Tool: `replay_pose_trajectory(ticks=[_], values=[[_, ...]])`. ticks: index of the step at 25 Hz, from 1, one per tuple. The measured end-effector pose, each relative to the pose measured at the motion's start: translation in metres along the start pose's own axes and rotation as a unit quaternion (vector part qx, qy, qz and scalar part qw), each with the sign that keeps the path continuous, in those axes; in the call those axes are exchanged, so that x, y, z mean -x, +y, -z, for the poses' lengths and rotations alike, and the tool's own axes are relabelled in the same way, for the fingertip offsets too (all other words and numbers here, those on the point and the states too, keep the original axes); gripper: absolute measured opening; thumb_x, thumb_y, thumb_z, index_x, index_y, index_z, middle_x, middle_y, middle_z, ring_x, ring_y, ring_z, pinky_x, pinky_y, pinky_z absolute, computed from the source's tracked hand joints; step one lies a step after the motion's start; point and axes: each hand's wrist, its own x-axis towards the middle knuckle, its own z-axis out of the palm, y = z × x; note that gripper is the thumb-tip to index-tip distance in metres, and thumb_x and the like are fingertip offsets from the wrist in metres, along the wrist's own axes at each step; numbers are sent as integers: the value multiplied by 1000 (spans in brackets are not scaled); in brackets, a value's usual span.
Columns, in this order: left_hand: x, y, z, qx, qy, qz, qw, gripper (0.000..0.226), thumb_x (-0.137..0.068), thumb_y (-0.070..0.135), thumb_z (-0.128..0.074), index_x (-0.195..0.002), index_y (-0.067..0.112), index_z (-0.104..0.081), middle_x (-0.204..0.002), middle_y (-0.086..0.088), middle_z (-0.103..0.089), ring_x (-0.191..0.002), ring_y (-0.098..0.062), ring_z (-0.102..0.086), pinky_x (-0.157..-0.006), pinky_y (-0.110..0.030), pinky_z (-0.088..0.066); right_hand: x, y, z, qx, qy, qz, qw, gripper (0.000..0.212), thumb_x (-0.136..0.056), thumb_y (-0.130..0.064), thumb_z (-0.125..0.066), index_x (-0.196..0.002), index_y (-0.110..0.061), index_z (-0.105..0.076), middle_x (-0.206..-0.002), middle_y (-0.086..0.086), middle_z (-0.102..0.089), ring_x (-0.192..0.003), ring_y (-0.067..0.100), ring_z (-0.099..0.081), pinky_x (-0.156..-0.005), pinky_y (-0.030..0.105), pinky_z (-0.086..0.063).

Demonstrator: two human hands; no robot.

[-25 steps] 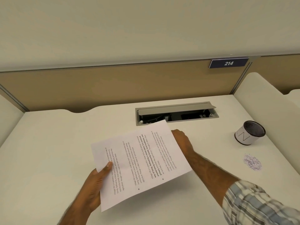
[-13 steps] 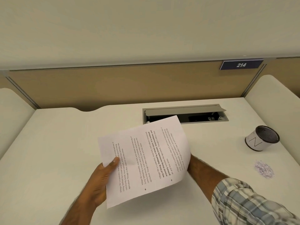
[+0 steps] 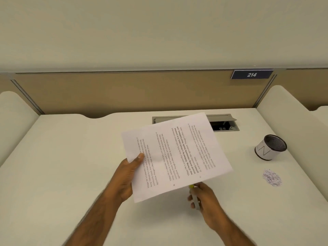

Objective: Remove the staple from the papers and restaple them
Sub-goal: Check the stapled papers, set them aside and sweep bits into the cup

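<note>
The papers (image 3: 177, 155) are pinched at their left edge by the left hand (image 3: 126, 176); a grey tool (image 3: 195, 199) (yellow-tipped) is gripped by the right hand (image 3: 205, 197), just beneath their near edge.

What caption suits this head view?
Left hand lifts printed papers above a desk; right hand grips a small grey tool.

Tilted cup (image 3: 270, 147) near paper-scrap pile (image 3: 272, 178)
</note>
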Motion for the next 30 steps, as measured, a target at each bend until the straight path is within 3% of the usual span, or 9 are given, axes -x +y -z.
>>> replay_pose_trajectory(ticks=[3, 5, 7, 12, 21, 30], values=[[1, -7, -29, 13, 3, -24, 1000, 33, -100, 23, -63, -133, 17, -66, -122, -11, -77, -108, -31, -75, -86, -45, -62, 46, 17, -10, -77, -80, -58, 992, 35, -83, -20, -70, -111, 1, -62, -88, 23, -62, -66, 28, -58, -52, 32, -41], [4, -14, -44, 29, 7, -33, 999, 31, -102, 21, -62, -132, 17, -66, -121, -8, -77, -110, -30, -75, -91, -47, -60, 72, 15, -22, -111, -120, -60, 985, 37, -85, -26, -68, -111, 0, -64, -91, 27, -61, -66, 29, -57, -53, 32, -40], [7, -19, -56, 40, 9, -41, 998, 27, -103, 19, -61, -129, 19, -67, -119, -5, -78, -107, -27, -76, -86, -43, -62, 90, 8, -34, -126, -134, -51, 982, 41, -85, -30, -66, -111, 1, -65, -92, 28, -62, -67, 29, -57, -53, 32, -40], [19, -27, -70, 58, 21, -56, 997, 18, -104, 17, -60, -118, 23, -69, -105, 2, -81, -92, -18, -79, -69, -32, -63, 110, -10, -46, -155, -133, -22, 979, 37, -94, -31, -57, -110, 2, -63, -95, 28, -64, -70, 27, -58, -55, 32, -42], [35, -31, -70, 60, 29, -69, 995, 20, -104, 19, -60, -122, 21, -69, -112, -2, -80, -99, -23, -77, -85, -40, -61, 117, -19, -46, -140, -139, -15, 980, 41, -91, -34, -59, -113, 0, -64, -103, 27, -66, -77, 27, -60, -60, 33, -47], [41, -36, -76, 54, 27, -79, 995, 28, -103, 22, -62, -129, 13, -68, -113, -8, -80, -100, -27, -77, -80, -38, -63, 114, -23, -57, -121, -93, 3, 988, 50, -76, -30, -74, -121, -8, -65, -93, 14, -67, -71, 23, -60, -55, 31, -45]])
